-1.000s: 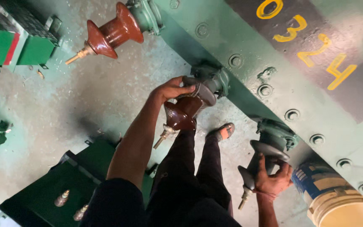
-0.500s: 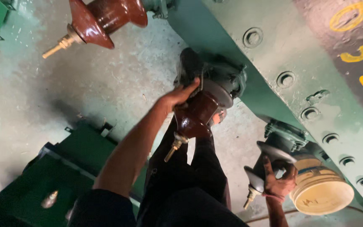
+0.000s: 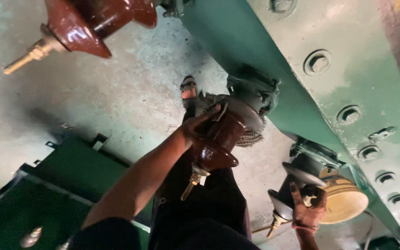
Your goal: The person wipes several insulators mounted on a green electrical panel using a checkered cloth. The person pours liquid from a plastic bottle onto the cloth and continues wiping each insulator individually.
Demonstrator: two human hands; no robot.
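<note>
Grey, stained concrete floor fills the left of the view, with a green metal box lying low in the corner. Up top, a brown insulator juts out, its brass stud aimed down and to the left. Now the middle: the left hand is wrapped over the upper end of the middle insulator, fingers curled closed on it right where it meets its round flange. That brown piece runs on a slant, long axis from the upper right at the flange down to the lower left, its brass stud pointing down-left toward the person's dark trousers (a sandalled foot shows just above the hand). Further right, the right hand reaches up and clutches the third insulator from below, fingers closed around its darker body; its stud also points down-left. A cream bucket sits just behind it. Across the right side slopes the green steel tank, studded with bolts.
</note>
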